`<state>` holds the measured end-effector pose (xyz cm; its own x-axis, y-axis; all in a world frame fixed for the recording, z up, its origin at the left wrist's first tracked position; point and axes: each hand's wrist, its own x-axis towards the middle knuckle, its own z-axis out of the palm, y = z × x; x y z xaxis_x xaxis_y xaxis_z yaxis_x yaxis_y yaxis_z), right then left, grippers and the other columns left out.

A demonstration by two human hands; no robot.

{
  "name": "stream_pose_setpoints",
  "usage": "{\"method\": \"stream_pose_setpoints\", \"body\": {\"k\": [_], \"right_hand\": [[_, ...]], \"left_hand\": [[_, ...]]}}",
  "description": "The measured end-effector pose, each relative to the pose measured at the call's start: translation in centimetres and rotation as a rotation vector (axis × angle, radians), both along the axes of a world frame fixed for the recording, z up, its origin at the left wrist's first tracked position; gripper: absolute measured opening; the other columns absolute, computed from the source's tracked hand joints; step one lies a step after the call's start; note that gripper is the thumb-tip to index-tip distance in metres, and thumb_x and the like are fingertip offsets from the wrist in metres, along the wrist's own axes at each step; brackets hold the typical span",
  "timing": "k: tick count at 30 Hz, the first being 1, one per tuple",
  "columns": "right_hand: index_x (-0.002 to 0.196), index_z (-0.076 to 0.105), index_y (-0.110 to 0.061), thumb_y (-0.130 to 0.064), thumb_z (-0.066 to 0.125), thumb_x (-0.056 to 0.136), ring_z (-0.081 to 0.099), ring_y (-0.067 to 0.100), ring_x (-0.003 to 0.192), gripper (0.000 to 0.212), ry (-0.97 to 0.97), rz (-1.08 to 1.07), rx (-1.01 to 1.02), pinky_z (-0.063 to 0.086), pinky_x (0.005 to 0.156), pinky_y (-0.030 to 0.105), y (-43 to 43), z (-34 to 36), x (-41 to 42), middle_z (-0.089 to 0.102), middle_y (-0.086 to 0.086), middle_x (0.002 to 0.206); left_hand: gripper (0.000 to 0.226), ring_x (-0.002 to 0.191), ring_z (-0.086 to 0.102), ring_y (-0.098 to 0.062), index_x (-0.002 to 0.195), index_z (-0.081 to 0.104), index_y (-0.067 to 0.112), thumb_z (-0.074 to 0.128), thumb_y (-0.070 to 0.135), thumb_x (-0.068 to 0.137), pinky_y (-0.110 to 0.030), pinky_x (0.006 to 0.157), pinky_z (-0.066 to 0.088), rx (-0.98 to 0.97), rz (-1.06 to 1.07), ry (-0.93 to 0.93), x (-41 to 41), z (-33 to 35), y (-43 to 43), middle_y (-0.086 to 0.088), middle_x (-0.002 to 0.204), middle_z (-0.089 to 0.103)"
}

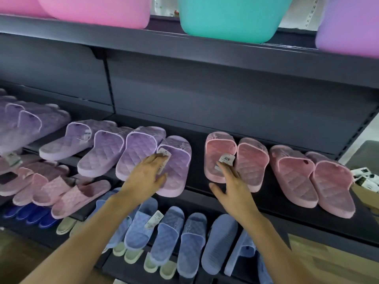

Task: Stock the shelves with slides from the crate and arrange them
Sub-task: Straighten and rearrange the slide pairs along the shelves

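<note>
Left hand [146, 177] and right hand [233, 187], fingers straight, touch lilac slide [180, 167] and pink slide [217, 148] on the dark shelf [198, 165].

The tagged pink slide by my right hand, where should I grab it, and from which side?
Probably its heel end, from the front. The pink slide lies sole down, strap toward the back, heel nearest you. Its mate sits against its right side, leaving the left edge free for your right hand.

Quilted matt rubbery slides [141, 152], paper tags [226, 159]
</note>
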<state>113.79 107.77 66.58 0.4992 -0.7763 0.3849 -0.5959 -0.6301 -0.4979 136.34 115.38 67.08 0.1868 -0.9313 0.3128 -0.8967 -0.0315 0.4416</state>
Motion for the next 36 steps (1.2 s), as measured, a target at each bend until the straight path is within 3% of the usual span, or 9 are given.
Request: {"method": "stream_pose_setpoints", "body": {"k": [5,8,15,20,23,26,28,32,36], "right_hand": [[0.14,0.036,-0.014,-0.025,0.063,0.086,0.043,0.022,0.126,0.062,-0.008,-0.015,-0.014,0.04,0.097,0.03,0.2,0.1,2.8,0.045,0.004,0.138],[0.141,0.035,-0.016,-0.025,0.063,0.087,0.042,0.021,0.127,0.061,-0.016,-0.063,0.012,0.037,0.098,0.027,0.5,0.3,4.6,0.044,0.003,0.139],[0.139,0.04,-0.013,-0.02,0.064,0.086,0.044,0.019,0.126,0.058,-0.063,-0.14,0.006,0.028,0.095,0.012,1.4,0.5,8.9,0.047,0.004,0.138],[0.136,0.044,-0.015,-0.032,0.057,0.083,0.048,0.012,0.116,0.056,-0.127,-0.183,0.039,0.029,0.084,0.003,2.7,0.5,11.1,0.051,0.003,0.131],[0.133,0.047,-0.015,-0.038,0.051,0.077,0.049,0.009,0.112,0.061,-0.132,-0.189,0.06,0.027,0.082,-0.003,3.4,0.5,12.5,0.054,0.001,0.128],[0.131,0.049,-0.016,-0.049,0.048,0.074,0.052,0.009,0.11,0.066,-0.13,-0.186,0.061,0.03,0.084,0.003,3.8,0.2,13.5,0.056,-0.001,0.124],[0.13,0.05,-0.016,-0.044,0.05,0.074,0.055,0.013,0.11,0.063,-0.127,-0.198,0.068,0.035,0.085,0.011,3.7,0.0,13.9,0.058,-0.001,0.123],[0.128,0.053,-0.016,-0.035,0.052,0.075,0.057,0.019,0.108,0.056,-0.142,-0.2,0.074,0.042,0.086,0.021,3.7,-0.2,14.7,0.06,0.003,0.121],[0.127,0.054,-0.019,-0.034,0.054,0.076,0.058,0.02,0.103,0.053,-0.139,-0.194,0.069,0.041,0.081,0.02,3.4,-0.4,14.9,0.06,0.004,0.119]], "left_hand": [[0.071,0.118,0.047,-0.024,0.133,0.048,0.01,0.043,0.055,0.077,-0.034,0.095,0.042,0.024,-0.014,0.011,2.3,-0.4,-1.0,-0.003,0.135,0.044],[0.058,0.11,0.053,-0.021,0.131,0.049,0.013,0.063,0.042,0.083,-0.034,0.084,0.048,-0.003,-0.035,-0.011,2.8,-0.5,-1.8,-0.001,0.128,0.044],[0.044,0.096,0.057,-0.025,0.127,0.049,0.015,0.056,0.013,0.083,-0.028,0.069,0.044,-0.013,-0.086,-0.057,4.5,-0.6,-2.9,-0.002,0.126,0.041],[0.043,0.092,0.059,-0.027,0.12,0.059,0.011,0.056,-0.003,0.079,-0.022,0.069,0.04,-0.108,-0.161,0.281,6.1,-1.0,-3.5,-0.007,0.116,0.052],[0.042,0.084,0.06,-0.018,0.121,0.057,0.01,0.057,-0.004,0.081,-0.009,0.064,0.04,-0.073,-0.189,0.486,7.6,-1.1,-3.6,-0.003,0.101,0.062],[0.038,0.087,0.063,-0.017,0.121,0.056,0.006,0.06,-0.001,0.083,-0.011,0.067,0.044,-0.061,-0.203,0.567,9.2,-1.1,-3.5,-0.008,0.098,0.069],[0.033,0.083,0.064,-0.012,0.113,0.063,0.01,0.062,0.0,0.082,-0.007,0.063,0.043,-0.119,-0.186,0.559,10.1,-0.8,-3.0,-0.004,0.097,0.071],[0.016,0.06,0.059,-0.008,0.088,0.069,0.016,0.064,0.003,0.08,-0.013,0.046,0.043,-0.327,-0.114,0.382,11.3,0.6,-1.3,0.009,0.067,0.064],[0.021,0.059,0.059,-0.013,0.079,0.069,0.015,0.073,0.003,0.063,-0.015,0.045,0.038,-0.548,-0.295,-0.249,12.8,-0.2,-1.1,0.004,0.071,0.06]]}}
